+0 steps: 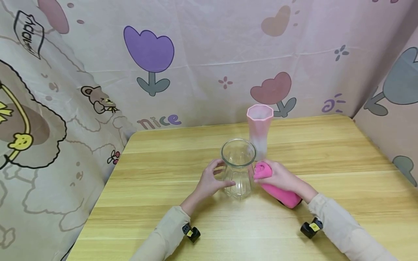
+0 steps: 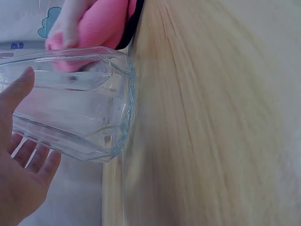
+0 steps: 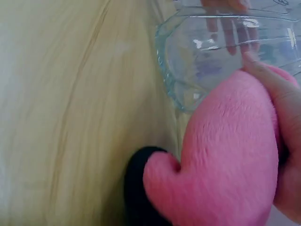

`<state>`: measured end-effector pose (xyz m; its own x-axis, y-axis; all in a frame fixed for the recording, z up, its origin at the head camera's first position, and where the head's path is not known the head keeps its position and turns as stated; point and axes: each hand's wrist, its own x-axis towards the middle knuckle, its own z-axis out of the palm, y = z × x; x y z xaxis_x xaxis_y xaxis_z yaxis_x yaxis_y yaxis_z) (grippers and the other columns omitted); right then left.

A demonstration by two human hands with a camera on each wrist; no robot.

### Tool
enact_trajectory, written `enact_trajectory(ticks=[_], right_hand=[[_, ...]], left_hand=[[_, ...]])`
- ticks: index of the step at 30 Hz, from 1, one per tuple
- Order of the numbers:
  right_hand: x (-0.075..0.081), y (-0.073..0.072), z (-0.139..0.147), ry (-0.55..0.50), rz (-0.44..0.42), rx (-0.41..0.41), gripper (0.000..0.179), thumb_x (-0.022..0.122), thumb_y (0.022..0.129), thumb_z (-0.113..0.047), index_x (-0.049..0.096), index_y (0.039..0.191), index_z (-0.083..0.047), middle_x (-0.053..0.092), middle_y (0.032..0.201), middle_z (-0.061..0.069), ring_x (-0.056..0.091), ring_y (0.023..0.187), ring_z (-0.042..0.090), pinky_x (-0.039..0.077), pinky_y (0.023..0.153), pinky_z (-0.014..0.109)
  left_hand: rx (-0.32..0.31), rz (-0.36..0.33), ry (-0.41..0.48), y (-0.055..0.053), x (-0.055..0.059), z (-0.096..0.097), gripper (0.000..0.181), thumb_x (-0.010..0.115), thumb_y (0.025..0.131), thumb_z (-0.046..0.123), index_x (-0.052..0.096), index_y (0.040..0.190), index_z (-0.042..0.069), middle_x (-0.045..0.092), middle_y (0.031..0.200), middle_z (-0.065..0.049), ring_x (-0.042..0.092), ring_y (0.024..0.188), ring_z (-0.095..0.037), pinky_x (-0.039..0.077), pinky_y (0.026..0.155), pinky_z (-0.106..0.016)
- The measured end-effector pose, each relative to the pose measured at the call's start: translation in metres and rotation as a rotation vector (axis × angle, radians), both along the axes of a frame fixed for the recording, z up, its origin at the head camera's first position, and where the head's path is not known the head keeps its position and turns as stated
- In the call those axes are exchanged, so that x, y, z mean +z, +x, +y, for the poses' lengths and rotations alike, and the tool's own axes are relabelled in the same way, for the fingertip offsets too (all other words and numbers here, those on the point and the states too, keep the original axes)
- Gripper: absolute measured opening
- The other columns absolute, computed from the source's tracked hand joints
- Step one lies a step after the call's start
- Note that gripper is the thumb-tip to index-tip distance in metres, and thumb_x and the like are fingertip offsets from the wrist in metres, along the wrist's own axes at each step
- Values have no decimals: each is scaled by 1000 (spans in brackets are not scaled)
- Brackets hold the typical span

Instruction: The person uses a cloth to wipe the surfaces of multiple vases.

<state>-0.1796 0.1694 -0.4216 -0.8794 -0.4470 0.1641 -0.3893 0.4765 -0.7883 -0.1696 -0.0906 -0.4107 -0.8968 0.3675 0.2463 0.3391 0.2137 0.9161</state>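
At mid-table, left to right: left hand (image 1: 209, 180) cups the near and left sides of the glass jar (image 1: 240, 185), thumb across its front, remaining fingers spread round the far side; relaxed rather than clamped, and firm contact can't be confirmed. Jar stands upright on the wooden table (image 1: 130, 217), mouth up. At its right, right hand (image 1: 282, 176) grips a pink plush item (image 1: 286, 197) with a black underside; exact kind unclear. Plush is right beside the jar wall, touching or nearly, can't tell which.

Step in hand looks like steadying the jar while bringing the plush up to it. Next move probably calls for a closer left hold, since smooth glass could slip or tip if pushed from the right, and for keeping the plush bunched in the right hand.

Around, left to right: printed curtain (image 1: 98, 123) on the left and behind; black wrist camera (image 1: 192, 233) at the left cuff; tall pink vase (image 1: 259, 128) upright just behind the jar, likely in the way of moves toward the back; second camera (image 1: 310, 229) at the right cuff. Front of the jar looks unobstructed.
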Motion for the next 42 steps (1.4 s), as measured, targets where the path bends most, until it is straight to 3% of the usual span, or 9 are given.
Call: enact_trajectory(ticks=[5, 12, 19, 26, 30, 34, 37, 42], right_hand=[[11, 3, -8, -130, -15, -79, 47, 74, 75, -22, 54, 114, -4, 63, 94, 8, 59, 83, 16, 53, 71, 28], [35, 10, -20, -259, 12, -151, 48, 76, 72, -10, 54, 114, -4, 62, 98, 12, 59, 86, 9, 53, 75, 27], [54, 19, -18, -277, 74, -214, 52, 76, 71, -5, 52, 116, -1, 61, 102, 12, 56, 90, 3, 50, 79, 23], [69, 16, -15, -364, 184, -225, 51, 75, 67, 6, 54, 113, 2, 58, 97, -12, 55, 90, 3, 48, 79, 15], [67, 13, -15, -367, 173, -225, 51, 75, 68, 5, 54, 114, 1, 58, 96, -16, 55, 90, 3, 48, 78, 15], [56, 11, -16, -342, 129, -237, 50, 74, 69, 3, 53, 115, 1, 59, 100, -2, 55, 90, 2, 49, 78, 18], [46, 10, -18, -291, 111, -228, 50, 75, 71, -2, 53, 116, -1, 60, 102, 9, 54, 90, 1, 50, 77, 20], [32, 7, -20, -243, 94, -153, 49, 76, 72, -9, 53, 115, -2, 62, 102, 15, 57, 89, 4, 52, 77, 24]], left_hand=[[12, 20, -12, -6, -12, -1, 69, 82, 63, 10, 48, 123, 2, 52, 118, -8, 49, 112, -23, 46, 94, -33], [3, 19, -11, -4, -8, 0, 68, 81, 64, 8, 48, 123, 1, 52, 118, -8, 49, 111, -23, 46, 93, -34], [-20, -21, 2, 8, 16, 2, 68, 79, 65, 1, 45, 123, -7, 50, 120, -18, 45, 114, -35, 42, 97, -44], [1, 14, -21, -5, -9, -1, 69, 81, 64, 9, 48, 124, 3, 51, 119, -8, 48, 113, -24, 45, 95, -32], [-2, 10, -14, -6, -13, -2, 70, 82, 63, 11, 48, 124, 5, 51, 120, -7, 47, 114, -24, 45, 95, -32], [-3, -18, -11, -4, -8, -1, 71, 81, 64, 8, 47, 125, 3, 50, 122, -11, 46, 115, -27, 43, 96, -37], [-9, -30, -4, 2, 3, 0, 70, 80, 65, 3, 46, 125, -2, 49, 122, -16, 45, 116, -32, 42, 97, -42], [-21, -16, -4, 10, 20, 2, 67, 78, 66, 0, 45, 123, -6, 49, 121, -20, 45, 114, -37, 42, 96, -46]])
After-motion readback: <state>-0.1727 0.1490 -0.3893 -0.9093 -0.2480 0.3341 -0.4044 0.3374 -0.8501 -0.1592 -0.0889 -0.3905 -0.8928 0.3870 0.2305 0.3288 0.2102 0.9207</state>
